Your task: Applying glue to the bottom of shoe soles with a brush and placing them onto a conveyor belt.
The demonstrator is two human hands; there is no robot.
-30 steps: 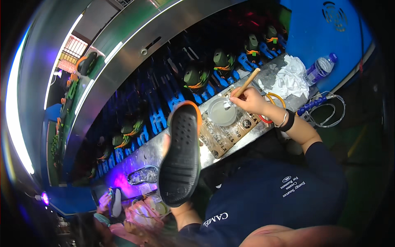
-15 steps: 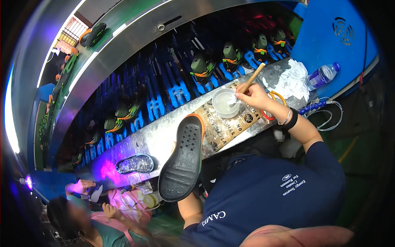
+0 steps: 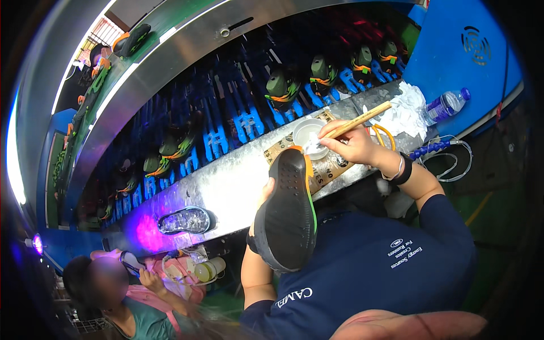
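My left hand (image 3: 266, 191) grips a black shoe sole (image 3: 285, 218) with an orange and green edge. It is mostly hidden behind the sole, with part of it showing at the left side. The sole is tilted up, toe end away from me, its broad dark face toward the camera. In my right hand (image 3: 352, 143) is a brush with a wooden handle (image 3: 362, 119). Its whitish bristle end lies between the sole's orange toe and a white bowl (image 3: 301, 134); whether it touches the sole I cannot tell.
Brown printed paper (image 3: 328, 177) lies under the bowl on the metal ledge (image 3: 235, 187). A second sole (image 3: 186, 221) rests to the left. Crumpled white paper (image 3: 409, 107) and a bottle (image 3: 447, 106) are at the right. Shoes on blue holders (image 3: 249, 126) line the back. A co-worker (image 3: 136, 309) sits lower left.
The sole has moved right and up beside the bowl, turning its face. My right hand has lowered the brush handle toward the right. The co-worker's hands have shifted.
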